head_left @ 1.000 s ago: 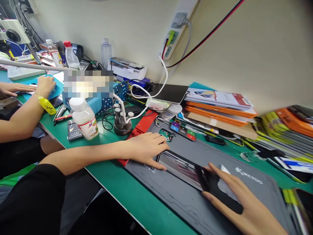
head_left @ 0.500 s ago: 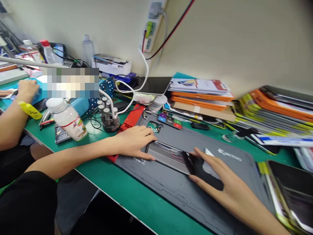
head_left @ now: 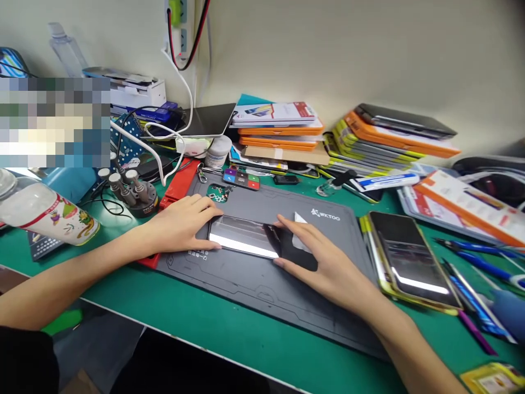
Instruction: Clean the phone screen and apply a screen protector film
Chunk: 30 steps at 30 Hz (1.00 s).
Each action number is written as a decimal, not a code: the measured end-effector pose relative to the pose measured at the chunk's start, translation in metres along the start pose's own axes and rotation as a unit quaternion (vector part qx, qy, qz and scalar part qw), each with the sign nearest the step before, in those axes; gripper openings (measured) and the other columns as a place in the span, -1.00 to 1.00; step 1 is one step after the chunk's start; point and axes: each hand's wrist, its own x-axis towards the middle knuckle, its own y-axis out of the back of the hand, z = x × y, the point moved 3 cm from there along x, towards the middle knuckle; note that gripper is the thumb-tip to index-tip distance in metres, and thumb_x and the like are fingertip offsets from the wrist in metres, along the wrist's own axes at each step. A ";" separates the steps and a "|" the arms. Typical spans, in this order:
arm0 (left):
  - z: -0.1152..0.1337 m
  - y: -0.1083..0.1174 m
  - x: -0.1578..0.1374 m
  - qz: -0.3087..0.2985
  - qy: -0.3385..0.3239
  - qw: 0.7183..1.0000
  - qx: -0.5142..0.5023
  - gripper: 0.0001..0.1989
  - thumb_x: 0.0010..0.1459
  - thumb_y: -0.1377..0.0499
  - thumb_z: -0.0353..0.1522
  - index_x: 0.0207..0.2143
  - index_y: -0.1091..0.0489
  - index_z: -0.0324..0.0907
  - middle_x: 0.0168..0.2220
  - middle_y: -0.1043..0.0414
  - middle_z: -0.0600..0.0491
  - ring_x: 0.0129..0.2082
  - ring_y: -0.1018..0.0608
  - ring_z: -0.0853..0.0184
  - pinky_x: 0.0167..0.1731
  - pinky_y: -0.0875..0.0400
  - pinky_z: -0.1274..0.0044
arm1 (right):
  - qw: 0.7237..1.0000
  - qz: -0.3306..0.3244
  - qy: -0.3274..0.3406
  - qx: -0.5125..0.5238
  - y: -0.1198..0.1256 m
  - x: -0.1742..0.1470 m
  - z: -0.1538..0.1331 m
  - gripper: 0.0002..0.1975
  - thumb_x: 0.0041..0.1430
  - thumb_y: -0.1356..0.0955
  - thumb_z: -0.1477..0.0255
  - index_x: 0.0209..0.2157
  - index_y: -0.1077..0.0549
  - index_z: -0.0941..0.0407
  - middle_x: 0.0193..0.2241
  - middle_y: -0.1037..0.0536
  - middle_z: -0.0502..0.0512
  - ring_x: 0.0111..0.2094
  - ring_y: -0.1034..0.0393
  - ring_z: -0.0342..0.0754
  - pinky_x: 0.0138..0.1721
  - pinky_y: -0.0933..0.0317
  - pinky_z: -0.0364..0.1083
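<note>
A: Why is the right hand [head_left: 324, 260] spread so wide?

B: Its thumb and fingers make a big C at one end of the shiny phone [head_left: 245, 236], maybe to keep it steady. The left hand [head_left: 180, 225] makes a C at the other end. Neither is curled up tight; whether they squeeze is hard to tell.

A: So where is the phone?

B: Flat on the gray mat [head_left: 241, 287], right between both hands. The soft-looking mat likely saves it from scratches.

A: And the orange-and-white pile [head_left: 279, 131]?

B: It sits far back by the wall [head_left: 348, 54], perhaps to leave room up front.
</note>
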 end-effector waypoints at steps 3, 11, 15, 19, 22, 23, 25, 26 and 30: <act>0.000 0.001 0.000 0.003 -0.001 1.000 -0.002 -0.31 0.35 -0.20 0.10 0.27 -0.37 -0.22 0.22 -0.44 -0.14 0.18 -0.47 0.06 0.22 -0.33 0.30 | 1.000 0.003 0.000 -0.005 -0.001 0.000 0.001 -0.28 0.41 -0.35 0.06 0.49 -0.10 -0.13 0.38 -0.39 0.19 0.39 -0.30 0.25 0.35 -0.27 0.28; 0.002 -0.003 -0.002 0.024 -0.015 1.000 -0.009 -0.32 0.31 -0.27 0.06 0.22 -0.41 -0.26 0.18 -0.47 -0.17 0.15 -0.50 0.06 0.19 -0.37 0.29 | 0.999 0.023 0.019 -0.025 -0.007 -0.002 0.010 -0.26 0.39 -0.33 -0.02 0.48 -0.16 -0.10 0.33 -0.46 0.22 0.33 -0.38 0.31 0.30 -0.35 0.30; 0.003 -0.003 -0.003 0.019 -0.016 1.000 0.002 -0.33 0.33 -0.24 0.07 0.20 -0.42 -0.28 0.16 -0.48 -0.18 0.11 -0.51 0.06 0.15 -0.37 0.31 | 0.999 0.023 0.022 -0.028 -0.009 -0.001 0.014 -0.25 0.38 -0.34 -0.03 0.48 -0.14 -0.15 0.28 -0.52 0.17 0.31 -0.42 0.32 0.25 -0.41 0.31; 0.004 -0.003 -0.004 0.022 -0.018 1.000 0.006 -0.32 0.32 -0.25 0.07 0.19 -0.42 -0.30 0.16 -0.48 -0.18 0.11 -0.50 0.06 0.14 -0.37 0.32 | 0.999 0.023 0.022 -0.027 -0.009 -0.001 0.013 -0.25 0.37 -0.35 -0.02 0.47 -0.14 -0.15 0.28 -0.53 0.16 0.30 -0.42 0.33 0.24 -0.43 0.32; 0.004 -0.004 -0.005 0.021 -0.017 1.000 0.005 -0.32 0.32 -0.25 0.07 0.20 -0.42 -0.30 0.17 -0.47 -0.19 0.12 -0.50 0.06 0.15 -0.36 0.32 | 0.999 0.020 0.017 -0.025 -0.009 -0.001 0.012 -0.28 0.38 -0.35 0.00 0.46 -0.14 -0.18 0.29 -0.52 0.15 0.31 -0.41 0.33 0.25 -0.43 0.30; 0.004 -0.004 -0.005 0.020 -0.016 1.000 0.005 -0.32 0.32 -0.24 0.08 0.20 -0.42 -0.29 0.17 -0.47 -0.19 0.12 -0.51 0.06 0.14 -0.37 0.32 | 0.999 0.018 0.014 -0.024 -0.009 -0.002 0.011 -0.29 0.38 -0.34 0.01 0.46 -0.14 -0.20 0.30 -0.51 0.13 0.32 -0.40 0.32 0.27 -0.41 0.30; 0.004 -0.005 -0.005 0.019 -0.013 1.000 0.008 -0.33 0.32 -0.25 0.08 0.19 -0.42 -0.27 0.17 -0.47 -0.19 0.11 -0.51 0.05 0.13 -0.37 0.32 | 1.000 0.017 0.010 -0.023 -0.009 -0.002 0.012 -0.31 0.40 -0.33 0.02 0.46 -0.11 -0.24 0.31 -0.50 0.11 0.33 -0.39 0.31 0.30 -0.38 0.29; 0.005 -0.005 -0.005 0.017 -0.013 1.000 0.010 -0.33 0.31 -0.25 0.08 0.19 -0.42 -0.27 0.16 -0.48 -0.19 0.10 -0.51 0.05 0.12 -0.37 0.32 | 1.000 0.019 0.009 -0.021 -0.010 -0.002 0.013 -0.31 0.40 -0.33 0.03 0.46 -0.11 -0.25 0.32 -0.49 0.11 0.34 -0.38 0.30 0.31 -0.37 0.29; 0.006 -0.005 -0.005 0.018 -0.021 1.000 0.009 -0.34 0.32 -0.25 0.06 0.17 -0.43 -0.32 0.15 -0.48 -0.21 0.10 -0.51 0.05 0.12 -0.38 0.32 | 0.999 0.028 0.001 -0.015 -0.013 -0.002 0.017 -0.34 0.38 -0.32 0.00 0.43 -0.17 -0.24 0.29 -0.51 0.13 0.32 -0.40 0.33 0.31 -0.36 0.31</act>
